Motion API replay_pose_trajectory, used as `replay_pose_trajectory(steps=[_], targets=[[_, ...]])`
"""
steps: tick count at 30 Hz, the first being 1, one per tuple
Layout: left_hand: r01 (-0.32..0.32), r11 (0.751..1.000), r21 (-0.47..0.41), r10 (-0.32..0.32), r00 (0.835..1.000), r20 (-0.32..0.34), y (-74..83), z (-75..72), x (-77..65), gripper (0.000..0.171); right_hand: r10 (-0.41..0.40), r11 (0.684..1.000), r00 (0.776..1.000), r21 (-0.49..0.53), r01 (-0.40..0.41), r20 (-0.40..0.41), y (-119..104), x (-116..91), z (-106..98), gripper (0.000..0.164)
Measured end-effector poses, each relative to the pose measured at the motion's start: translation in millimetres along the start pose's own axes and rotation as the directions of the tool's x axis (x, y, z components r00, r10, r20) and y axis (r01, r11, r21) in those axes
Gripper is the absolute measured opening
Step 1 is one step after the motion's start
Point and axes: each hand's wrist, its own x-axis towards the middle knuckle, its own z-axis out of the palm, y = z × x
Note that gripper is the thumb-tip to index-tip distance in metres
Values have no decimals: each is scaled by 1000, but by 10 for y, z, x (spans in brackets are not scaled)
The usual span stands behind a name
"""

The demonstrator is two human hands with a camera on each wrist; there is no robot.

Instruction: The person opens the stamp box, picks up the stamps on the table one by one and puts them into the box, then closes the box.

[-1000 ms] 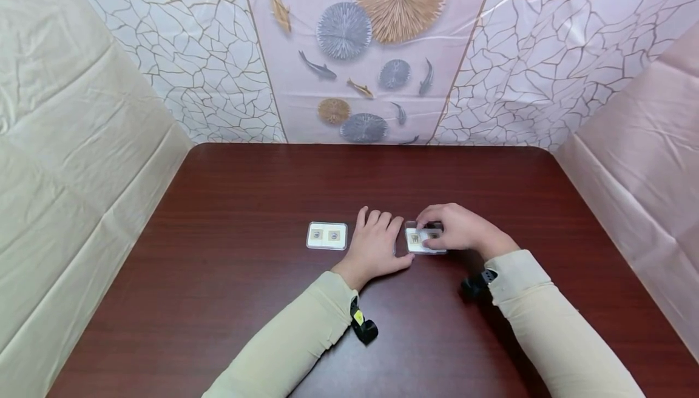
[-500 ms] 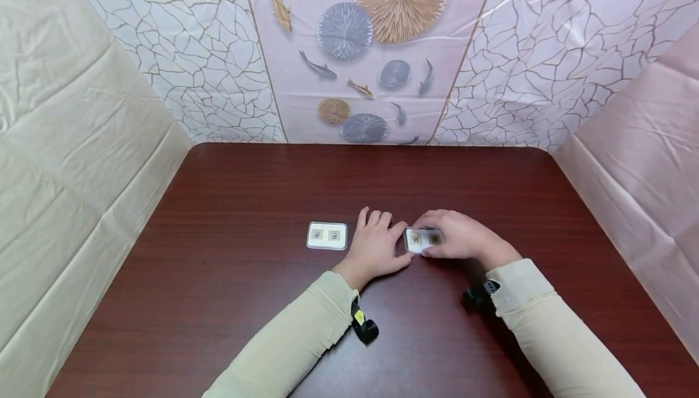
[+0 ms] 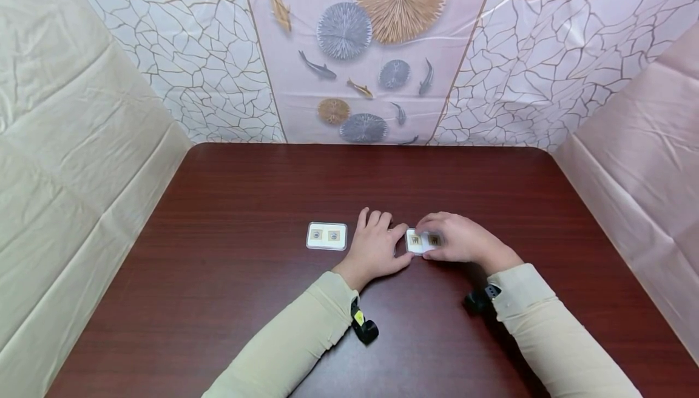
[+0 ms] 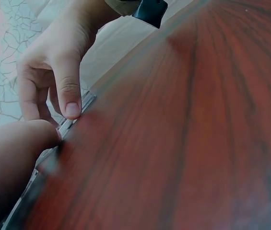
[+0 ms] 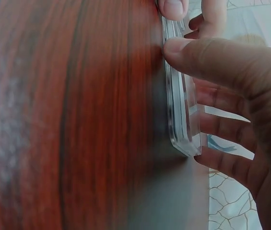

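Note:
On the table, my right hand (image 3: 464,239) grips a flat clear plastic case (image 3: 415,241) with a white insert bearing two small gold-toned squares. Thumb and fingers span its near and far edges; the right wrist view shows a clear upper layer (image 5: 193,108) over the base at its right end. My left hand (image 3: 374,246) pinches the case's left end between thumb and index finger, its other fingers spread on the table side. Under the left hand, a clear edge (image 4: 20,201) shows; what it belongs to is mostly hidden. A similar case (image 3: 326,236) lies left of it.
The dark red-brown table (image 3: 262,185) spreads around both hands. A patterned sheet (image 3: 355,52) hangs behind it, with pale cloth on both sides. Each wrist carries a small black camera.
My right hand has moved slightly toward me, and the clear upper layer that jutted past the case's far edge now lies over it. The left hand stays in place.

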Motion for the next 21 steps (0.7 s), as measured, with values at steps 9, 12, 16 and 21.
replay_pose_trajectory(steps=[9, 12, 16, 21], targets=[[10, 1000, 3, -11, 1000, 11, 3, -10, -20, 57, 35, 996, 998, 77, -32, -43, 10, -46, 88, 40], [8, 1000, 0, -8, 1000, 11, 2, -18, -35, 56, 60, 993, 996, 101, -54, -59, 5, -69, 124, 40], [10, 1000, 5, -10, 1000, 26, 2, -29, -42, 57, 74, 989, 993, 131, -62, -87, 0, -96, 160, 40], [5, 1000, 3, -5, 1000, 18, 0, -31, -44, 57, 88, 984, 988, 166, -67, -125, 25, -133, 213, 42]])
